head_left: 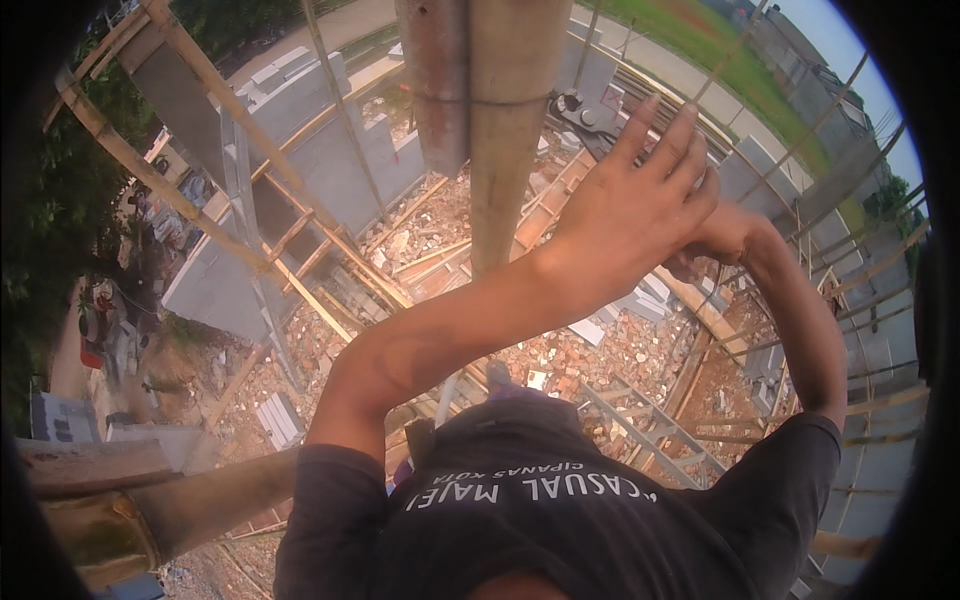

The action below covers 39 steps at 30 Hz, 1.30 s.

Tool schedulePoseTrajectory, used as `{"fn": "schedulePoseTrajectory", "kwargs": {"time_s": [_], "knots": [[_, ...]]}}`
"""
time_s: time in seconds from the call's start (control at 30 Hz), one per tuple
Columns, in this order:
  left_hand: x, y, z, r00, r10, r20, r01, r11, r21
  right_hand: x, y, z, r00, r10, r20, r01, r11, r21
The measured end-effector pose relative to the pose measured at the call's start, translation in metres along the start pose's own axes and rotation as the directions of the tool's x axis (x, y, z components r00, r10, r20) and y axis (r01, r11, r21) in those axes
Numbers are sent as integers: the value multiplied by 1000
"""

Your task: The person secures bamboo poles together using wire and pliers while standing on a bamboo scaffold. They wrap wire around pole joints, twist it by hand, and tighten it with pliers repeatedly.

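Observation:
My left hand (637,205) reaches across with its fingers stretched out and spread, nothing visible in them. It passes in front of my right hand (728,235), whose fingers are curled and partly hidden. A pair of dark metal pincers (583,122) points up-left from behind my left hand, its jaws beside a bamboo pole (522,130). Its handles run behind my left hand toward my closed right hand; the grip itself is covered. A thin wire (492,102) runs around the bamboo pole and a rusty brown post (433,90) beside it.
Far below lies ground strewn with brick rubble (520,365). A ladder (655,432) leans at lower right. A thick bamboo beam (215,505) crosses at lower left. Grey block walls (345,165) and wooden scaffold poles (170,185) stand around.

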<state>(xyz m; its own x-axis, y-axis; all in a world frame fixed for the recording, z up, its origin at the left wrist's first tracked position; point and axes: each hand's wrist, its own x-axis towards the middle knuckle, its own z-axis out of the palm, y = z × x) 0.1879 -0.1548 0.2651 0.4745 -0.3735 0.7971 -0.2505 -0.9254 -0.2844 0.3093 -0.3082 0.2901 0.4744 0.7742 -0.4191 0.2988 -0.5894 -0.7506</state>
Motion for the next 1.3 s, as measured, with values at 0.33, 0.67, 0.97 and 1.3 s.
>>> {"fn": "schedulePoseTrajectory", "kwargs": {"time_s": [0.33,0.67,0.97,1.3], "knots": [[24,-19,45,993,45,-112,-36,996,79,-37,-35,-5,902,-308,-304,213,928,-307],[36,-21,44,988,-8,152,0,999,54,5,5,31,453,-631,-629,-282,568,-773],[42,-27,33,897,31,441,-1,998,-66,20,6,21,716,-416,-560,-191,655,-731],[-25,-2,6,986,11,166,-8,1000,-16,20,45,83,975,-63,-213,119,958,259]]}}
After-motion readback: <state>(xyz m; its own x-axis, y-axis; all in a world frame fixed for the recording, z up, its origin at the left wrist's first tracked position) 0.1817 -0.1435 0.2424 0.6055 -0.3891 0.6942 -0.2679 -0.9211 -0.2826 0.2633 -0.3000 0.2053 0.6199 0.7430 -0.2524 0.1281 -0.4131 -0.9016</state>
